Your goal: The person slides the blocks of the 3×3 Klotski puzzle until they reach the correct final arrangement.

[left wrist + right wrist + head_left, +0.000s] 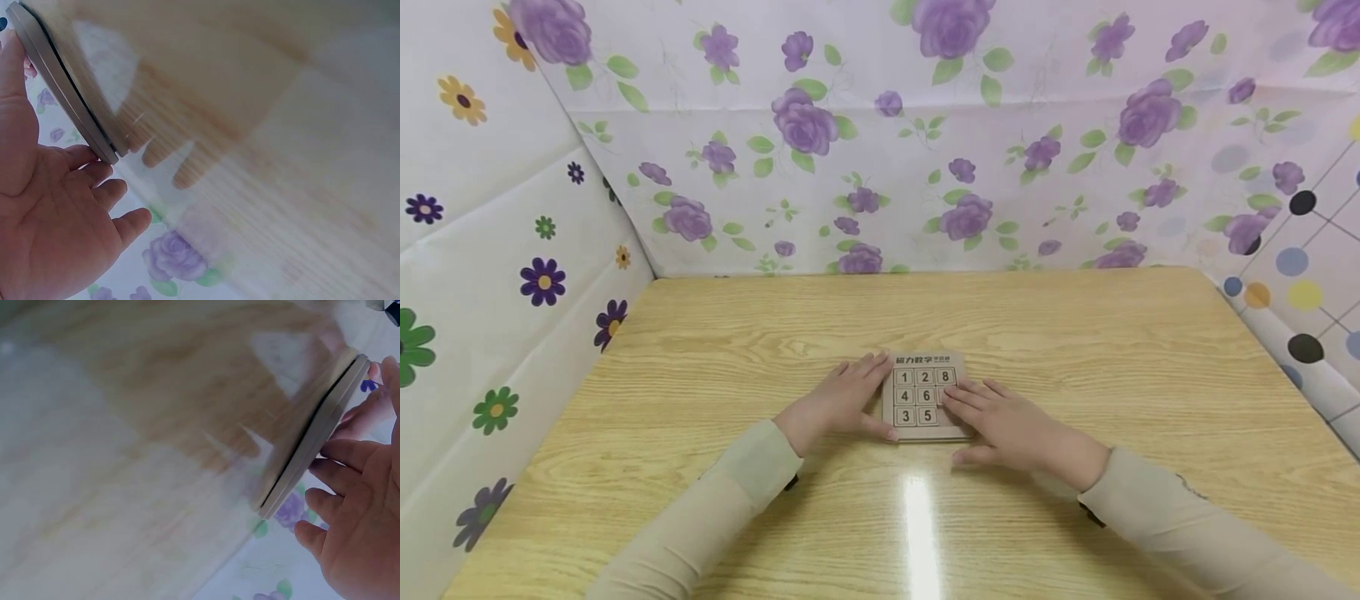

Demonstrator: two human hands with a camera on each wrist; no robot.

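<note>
A wooden sliding number puzzle (pixel 923 362) lies flat on the table, with dark printed characters along its top. Tiles 1, 2 and 8 make the top row; 4 and 6 sit below, then 3 and 5. My left hand (pixel 841 397) borders the puzzle's left side, thumb tip at the lower left corner and fingertips by the upper left edge. Over its right side reaches my right hand (pixel 1011 425), with extended fingertips covering the tile right of 6 and the thumb apart below. The left wrist view shows the puzzle's thin side (pixel 65 87) touching the fingers.
The wood-grain table (pixel 760 333) stretches around the puzzle, with a bright reflection in front. Behind it hangs a purple-flowered cloth (pixel 842 75); a daisy-print cloth (pixel 467 192) lines the left and a dotted one (pixel 1322 275) the right.
</note>
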